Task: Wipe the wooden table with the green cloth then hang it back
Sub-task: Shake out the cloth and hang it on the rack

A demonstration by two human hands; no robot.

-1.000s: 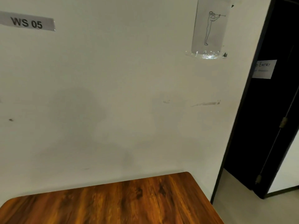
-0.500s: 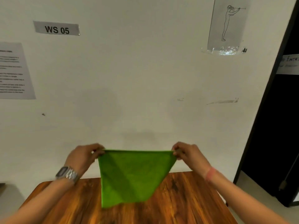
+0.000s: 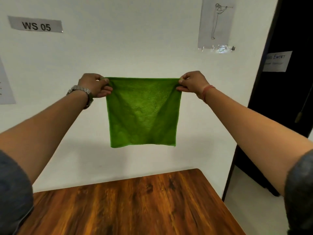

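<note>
Cloth: green cloth (image 3: 143,111) hangs spread flat in the air, well above the wooden table (image 3: 128,206) and in front of the white wall (image 3: 135,39), touching neither as far as I can tell.
Left hand: my left hand (image 3: 94,87) is closed in a pinch on the cloth's upper left corner, thumb and forefinger tight on the hem, the other fingers curled below.
Right hand: my right hand (image 3: 192,83) is closed the same way on the upper right corner.
Top edge: pulled straight and level between my 2 hands; the lower edge hangs free and nearly straight.
Table: bare wood below the cloth, nothing on the part I can see.
Handling: I judge it light and soft, fuzzy rather than slick; it droops wherever I do not hold it, and nothing about it is fragile.
Where to hold: corners suit spreading or hanging; for wiping, bunching it under 1 flat palm would give better pressure.
Hanging place: no hook or rail shows above the table, so I cannot tell where it goes back.
Stage: whether the wiping is done or still to come is not clear from this view.
</note>
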